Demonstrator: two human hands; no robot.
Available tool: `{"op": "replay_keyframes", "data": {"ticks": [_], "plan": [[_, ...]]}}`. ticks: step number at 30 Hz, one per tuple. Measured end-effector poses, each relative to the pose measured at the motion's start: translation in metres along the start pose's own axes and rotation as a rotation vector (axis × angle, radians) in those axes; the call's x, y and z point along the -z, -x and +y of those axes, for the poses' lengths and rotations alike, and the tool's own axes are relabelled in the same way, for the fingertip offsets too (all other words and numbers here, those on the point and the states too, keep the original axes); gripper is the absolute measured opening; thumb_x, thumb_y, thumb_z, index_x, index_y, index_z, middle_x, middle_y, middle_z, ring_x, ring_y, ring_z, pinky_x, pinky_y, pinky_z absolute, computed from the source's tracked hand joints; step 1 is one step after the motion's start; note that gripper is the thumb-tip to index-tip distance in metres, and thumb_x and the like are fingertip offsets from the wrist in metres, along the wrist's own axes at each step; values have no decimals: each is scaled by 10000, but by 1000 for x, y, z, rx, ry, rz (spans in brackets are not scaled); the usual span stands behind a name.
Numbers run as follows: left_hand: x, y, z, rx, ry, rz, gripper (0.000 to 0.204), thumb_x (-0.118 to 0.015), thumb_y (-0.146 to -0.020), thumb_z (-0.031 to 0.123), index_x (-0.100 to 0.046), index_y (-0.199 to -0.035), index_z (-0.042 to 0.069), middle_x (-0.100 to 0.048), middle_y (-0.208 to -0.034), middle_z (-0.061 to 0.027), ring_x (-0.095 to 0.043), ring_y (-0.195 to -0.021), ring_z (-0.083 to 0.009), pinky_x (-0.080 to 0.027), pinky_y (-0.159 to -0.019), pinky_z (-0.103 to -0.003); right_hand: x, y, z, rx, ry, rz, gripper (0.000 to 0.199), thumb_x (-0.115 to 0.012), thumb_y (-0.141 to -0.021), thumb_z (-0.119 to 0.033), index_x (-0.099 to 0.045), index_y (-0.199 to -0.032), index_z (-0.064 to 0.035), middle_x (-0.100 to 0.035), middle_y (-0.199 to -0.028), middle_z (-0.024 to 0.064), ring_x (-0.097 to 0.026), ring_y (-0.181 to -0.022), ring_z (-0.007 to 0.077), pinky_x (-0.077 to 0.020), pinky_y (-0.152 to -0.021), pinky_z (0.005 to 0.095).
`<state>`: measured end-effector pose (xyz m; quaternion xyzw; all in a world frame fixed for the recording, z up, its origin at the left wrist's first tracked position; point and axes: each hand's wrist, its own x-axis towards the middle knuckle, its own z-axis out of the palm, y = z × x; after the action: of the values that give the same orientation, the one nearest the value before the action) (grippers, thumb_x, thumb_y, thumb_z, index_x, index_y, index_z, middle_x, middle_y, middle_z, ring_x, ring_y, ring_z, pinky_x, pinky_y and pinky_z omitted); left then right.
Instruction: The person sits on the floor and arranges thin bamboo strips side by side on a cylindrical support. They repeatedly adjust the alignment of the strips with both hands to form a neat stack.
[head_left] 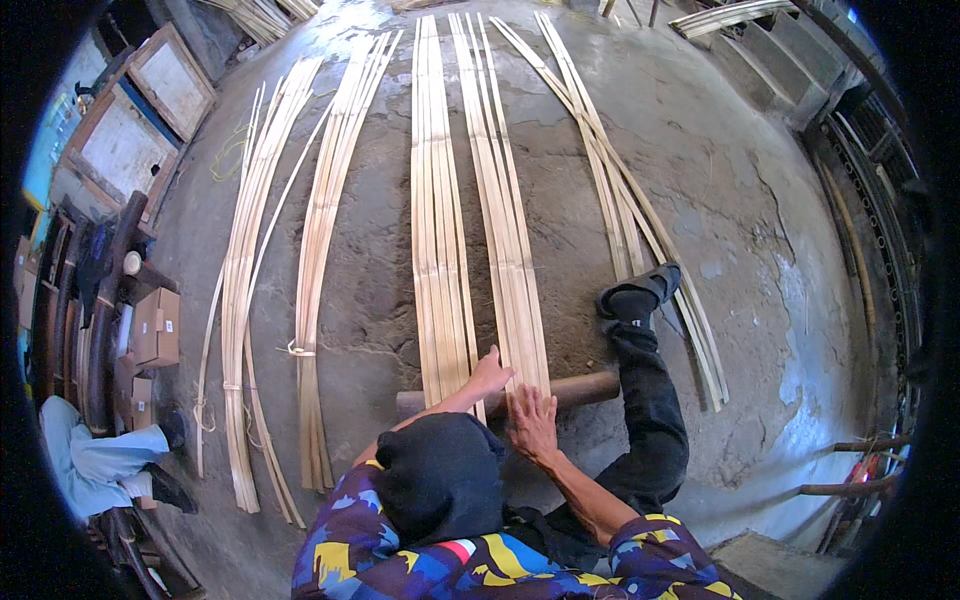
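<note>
Here, both hands rest on the near ends of 2 flat bundles of bamboo strips laid lengthwise on the concrete floor [720, 200]; the ends cross a round wooden log [580, 388] lying left to right. The left hand [490, 373] lies on the left centre bundle [440, 250], fingers extended, pinching nothing visible; the right hand [533, 420] presses flat with fingers spread on the right centre bundle [505, 230]. The strips appear thin, light and springy along their length, probably sharp-edged and prone to splitting; hold is best taken at the near ends over the log, flat-handed. 3 further bundles lie apart: 2 at left [250, 270], [325, 250], 1 at right [620, 200], under a black-socked foot [640, 295]. Cardboard boxes [155, 330] stand far left.
</note>
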<state>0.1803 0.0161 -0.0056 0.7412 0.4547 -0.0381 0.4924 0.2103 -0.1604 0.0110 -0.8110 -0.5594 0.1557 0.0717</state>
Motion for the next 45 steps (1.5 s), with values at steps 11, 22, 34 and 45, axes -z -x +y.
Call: {"op": "replay_keyframes", "data": {"ticks": [11,22,34,45], "plan": [[93,31,-100,161,371,300,749,-635,-749,123,-209,-1351,-14,-615,-792,-97,-545,-691,-126,-458,-616,-280,-22,-55,-89,182,-106,-131,720,-503,-778,-513,-206,-1376,-243,-110,-1435,147,-86,-1321,352,-124,-1002,607],[99,-1,-113,-153,122,247,611,-607,-707,114,-388,-1271,29,-637,-738,-178,-635,-656,-205,-474,-620,-316,-34,-60,-81,283,-87,132,629,-378,-835,-547,-286,-1346,-191,-158,-1417,171,-135,-1305,366,-142,-1014,567],[97,12,-100,-64,84,234,602,-570,-692,142,-406,-1266,60,-617,-737,-190,-618,-651,-267,-472,-634,-369,-35,-51,-81,281,-62,56,649,-375,-837,-549,-255,-1358,-182,-136,-1422,183,-101,-1314,367,-110,-1024,558],[85,8,-105,-120,75,251,594,-591,-692,168,-427,-1261,117,-622,-769,-182,-620,-727,-304,-475,-689,-387,-33,-45,-75,268,-5,55,653,-378,-829,-557,-245,-1366,-210,-138,-1425,171,-126,-1313,356,-137,-1021,554]]}}
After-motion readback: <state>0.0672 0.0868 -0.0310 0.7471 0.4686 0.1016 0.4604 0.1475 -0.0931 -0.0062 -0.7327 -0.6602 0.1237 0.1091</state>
